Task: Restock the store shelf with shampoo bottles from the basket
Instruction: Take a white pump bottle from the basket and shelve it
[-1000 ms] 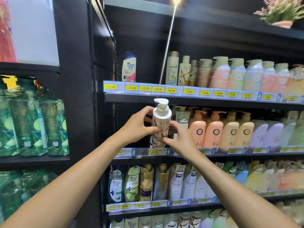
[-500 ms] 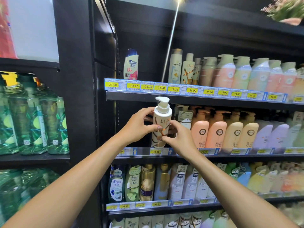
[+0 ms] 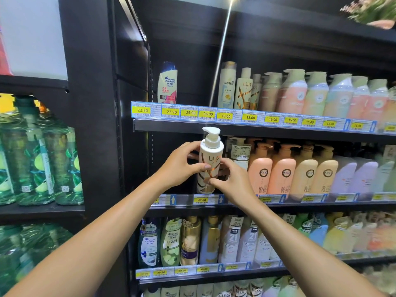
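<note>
Head view, and both hands are up at the middle shelf (image 3: 186, 207) of the dark unit. The white pump bottle (image 3: 211, 150) stands upright at the front left of that shelf, pump head pointing left, its base just above the 49.00 price tag (image 3: 201, 199). Whether the base actually rests on the shelf, I cannot tell. The left hand (image 3: 182, 166) wraps the bottle's left side, fingers curled round behind and thumb laid across the gold-patterned label. The right hand (image 3: 233, 185) comes in from the other side, thumb and fingertips pinching the lower body. So it's a two-handed grip. Just to the right stands a white labelled bottle (image 3: 240, 154), and beyond it a row of peach pump bottles (image 3: 260, 170). Up on the shelf above, a Head & Shoulders bottle (image 3: 168, 84) stands alone at the left. Green bottles (image 3: 38, 163) fill the neighbouring bay.
</note>
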Tool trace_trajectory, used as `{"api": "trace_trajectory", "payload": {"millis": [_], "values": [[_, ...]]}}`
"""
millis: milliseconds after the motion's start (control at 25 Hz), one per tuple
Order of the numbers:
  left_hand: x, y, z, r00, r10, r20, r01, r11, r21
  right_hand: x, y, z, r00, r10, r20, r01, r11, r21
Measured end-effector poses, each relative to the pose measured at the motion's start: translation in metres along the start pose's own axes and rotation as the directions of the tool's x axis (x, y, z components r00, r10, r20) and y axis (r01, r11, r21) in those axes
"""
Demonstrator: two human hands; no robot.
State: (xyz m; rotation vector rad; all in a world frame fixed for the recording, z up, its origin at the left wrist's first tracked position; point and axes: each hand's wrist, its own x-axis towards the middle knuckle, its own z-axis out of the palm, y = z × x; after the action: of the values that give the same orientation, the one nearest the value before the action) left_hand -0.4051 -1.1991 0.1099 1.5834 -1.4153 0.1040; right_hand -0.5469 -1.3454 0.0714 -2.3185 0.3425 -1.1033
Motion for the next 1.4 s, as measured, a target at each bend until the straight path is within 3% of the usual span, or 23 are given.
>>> {"api": "trace_trajectory", "payload": {"millis": [320,840,1400], "values": [[0.005,-0.016,0.015,0.995,-0.102,0.010,0.103,0.988,-0.118,-0.007,0.015,0.014,0.996,0.076,-0.038,-0.076,0.997,-0.015],[0.013,-0.041,0.031,0.982,-0.191,0.011,0.191,0.974,-0.119,-0.016,0.032,0.025,0.987,0.149,-0.064,-0.146,0.988,0.041],[0.020,-0.045,0.042,0.965,-0.261,-0.014,0.248,0.930,-0.270,-0.016,0.028,0.031,0.982,0.157,-0.108,-0.173,0.972,-0.158]]}}
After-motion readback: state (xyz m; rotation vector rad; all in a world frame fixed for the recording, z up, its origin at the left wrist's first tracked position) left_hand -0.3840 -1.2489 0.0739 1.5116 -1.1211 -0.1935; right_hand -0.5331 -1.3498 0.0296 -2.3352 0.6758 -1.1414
